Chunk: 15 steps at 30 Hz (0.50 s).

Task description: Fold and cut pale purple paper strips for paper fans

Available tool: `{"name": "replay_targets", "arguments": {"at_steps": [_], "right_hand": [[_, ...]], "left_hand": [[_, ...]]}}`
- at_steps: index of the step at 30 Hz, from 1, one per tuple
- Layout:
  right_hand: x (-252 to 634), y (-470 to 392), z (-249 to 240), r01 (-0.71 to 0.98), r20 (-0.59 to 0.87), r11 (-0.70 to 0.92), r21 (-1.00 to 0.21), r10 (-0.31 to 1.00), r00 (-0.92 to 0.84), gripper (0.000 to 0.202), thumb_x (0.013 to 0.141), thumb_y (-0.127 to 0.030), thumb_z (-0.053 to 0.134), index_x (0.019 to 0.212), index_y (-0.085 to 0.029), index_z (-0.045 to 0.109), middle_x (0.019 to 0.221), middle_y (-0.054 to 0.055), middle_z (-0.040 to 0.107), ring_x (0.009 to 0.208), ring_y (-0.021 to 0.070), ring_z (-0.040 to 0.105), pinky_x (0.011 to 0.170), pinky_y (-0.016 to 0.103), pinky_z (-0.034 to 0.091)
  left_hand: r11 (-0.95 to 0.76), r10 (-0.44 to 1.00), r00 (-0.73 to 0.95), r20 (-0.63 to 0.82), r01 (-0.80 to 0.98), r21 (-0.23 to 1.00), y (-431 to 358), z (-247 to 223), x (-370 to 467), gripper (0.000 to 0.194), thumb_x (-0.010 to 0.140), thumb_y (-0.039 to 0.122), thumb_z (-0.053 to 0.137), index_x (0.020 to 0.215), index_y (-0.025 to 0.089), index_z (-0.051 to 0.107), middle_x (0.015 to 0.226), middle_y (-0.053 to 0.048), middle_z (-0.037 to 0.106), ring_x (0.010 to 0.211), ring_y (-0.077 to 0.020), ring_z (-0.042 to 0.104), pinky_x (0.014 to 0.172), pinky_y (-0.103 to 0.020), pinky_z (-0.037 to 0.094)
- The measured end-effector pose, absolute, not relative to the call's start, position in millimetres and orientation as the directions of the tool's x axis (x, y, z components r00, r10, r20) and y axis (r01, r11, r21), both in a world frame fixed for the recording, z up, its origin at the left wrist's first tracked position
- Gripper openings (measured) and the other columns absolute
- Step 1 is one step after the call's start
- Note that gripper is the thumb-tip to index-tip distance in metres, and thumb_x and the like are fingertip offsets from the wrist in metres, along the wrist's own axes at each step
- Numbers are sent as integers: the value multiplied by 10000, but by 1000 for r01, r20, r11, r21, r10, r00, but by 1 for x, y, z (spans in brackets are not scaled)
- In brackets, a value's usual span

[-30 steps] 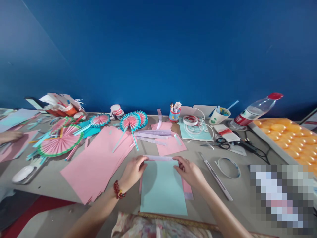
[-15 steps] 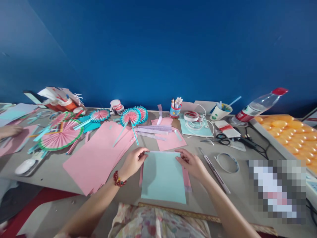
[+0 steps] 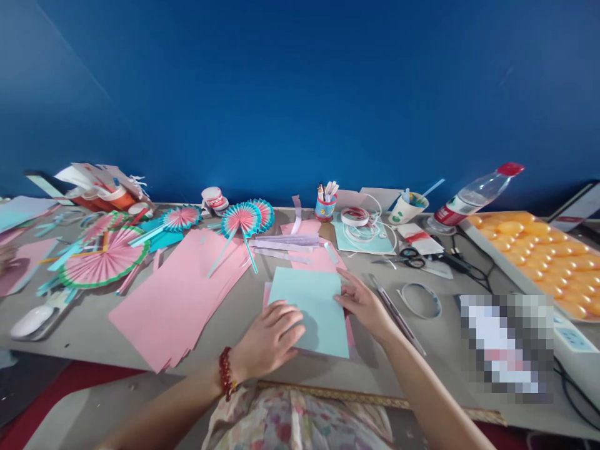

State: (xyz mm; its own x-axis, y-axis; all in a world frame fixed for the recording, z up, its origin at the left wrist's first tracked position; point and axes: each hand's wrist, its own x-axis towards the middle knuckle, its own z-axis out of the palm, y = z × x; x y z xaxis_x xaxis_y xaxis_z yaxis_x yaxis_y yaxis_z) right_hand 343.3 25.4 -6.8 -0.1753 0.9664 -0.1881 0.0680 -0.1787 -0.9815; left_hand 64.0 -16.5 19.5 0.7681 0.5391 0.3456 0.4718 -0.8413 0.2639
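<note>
A light green sheet of paper (image 3: 307, 290) lies in front of me, with pink paper (image 3: 266, 294) showing from under its left and right sides. My left hand (image 3: 269, 337), a red bead bracelet at the wrist, rests over the sheet's lower left part with its fingers stretched out and slightly curved. At the sheet's right edge, my right hand (image 3: 368, 306) pinches the paper between thumb and fingers, its index finger raised. A silver craft knife (image 3: 400, 319) lies just right of that hand.
Pink sheets (image 3: 182, 294) and folded paper fans (image 3: 241, 222) spread to the left. Purple strips (image 3: 288, 242) lie behind the sheet. To the right are scissors (image 3: 407, 257), a tape roll (image 3: 422, 300), a bottle (image 3: 473, 200) and an orange bumpy pad (image 3: 534, 256). Another person's hand (image 3: 7, 256) is far left.
My left hand has left the sheet's top left corner and come down onto its lower left. The green sheet has shifted away from me, and my right hand is now at its side edge.
</note>
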Motion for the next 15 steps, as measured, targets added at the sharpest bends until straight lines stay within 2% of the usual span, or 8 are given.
{"name": "replay_targets", "arguments": {"at_steps": [1,4,6,7,9,11,13,15], "right_hand": [[344,27,-6,112,-182,-164,-980,968,-171,759,836,-390,626,1501,-181,325,762,-26,595,604,149,575,539,285,490],[343,23,3,400,-5,27,-916,997,-80,620,883,-394,576,1452,-207,415,972,62,641,710,179,616,611,337,532],[340,12,12,623,226,245,-743,968,-111,481,910,-408,586,1353,-230,525,1180,119,616,949,237,628,774,396,543],[338,5,15,676,309,364,-641,928,-206,425,911,-415,608,1292,-231,569,1221,127,607,1065,265,598,864,423,521],[332,-11,17,662,357,576,-480,817,-453,360,897,-416,654,1201,-228,613,1189,120,626,1111,276,572,942,437,479],[326,-24,12,615,336,680,-399,733,-592,216,931,-338,615,1111,-220,636,1117,104,650,1030,250,586,898,403,479],[323,-33,2,604,327,705,-372,709,-625,117,968,-242,533,994,-211,642,993,79,666,918,221,587,824,366,473],[323,-37,-6,608,313,697,-380,716,-625,161,983,-194,484,916,-204,630,899,61,658,849,205,575,783,348,457]], "left_hand": [[-823,568,744,351,508,254,-19,18,63,155,977,221,520,1102,192,607,1183,-89,628,1179,-255,530,1059,-435,415],[-753,655,665,359,618,228,-21,12,60,220,980,99,422,932,195,614,1034,-66,634,1010,-219,552,886,-363,466],[-737,672,662,333,642,212,-21,8,60,245,996,117,407,879,190,609,972,-64,621,924,-212,535,822,-352,458],[-738,673,670,314,641,212,-22,6,61,250,1003,132,408,865,188,609,950,-63,613,895,-211,524,805,-352,453],[-735,677,677,288,639,228,-23,1,63,261,1012,156,407,849,183,609,911,-61,598,860,-211,508,778,-351,441],[-720,693,665,278,649,245,-24,-3,66,276,1020,168,401,831,179,602,880,-59,584,842,-213,502,757,-350,430],[-709,705,658,265,656,257,-25,-4,67,284,1023,169,395,818,176,590,862,-55,573,829,-211,503,741,-345,423],[-703,710,660,245,648,293,-28,-5,65,259,1024,183,415,831,177,587,871,-51,578,836,-208,516,745,-340,424]]}}
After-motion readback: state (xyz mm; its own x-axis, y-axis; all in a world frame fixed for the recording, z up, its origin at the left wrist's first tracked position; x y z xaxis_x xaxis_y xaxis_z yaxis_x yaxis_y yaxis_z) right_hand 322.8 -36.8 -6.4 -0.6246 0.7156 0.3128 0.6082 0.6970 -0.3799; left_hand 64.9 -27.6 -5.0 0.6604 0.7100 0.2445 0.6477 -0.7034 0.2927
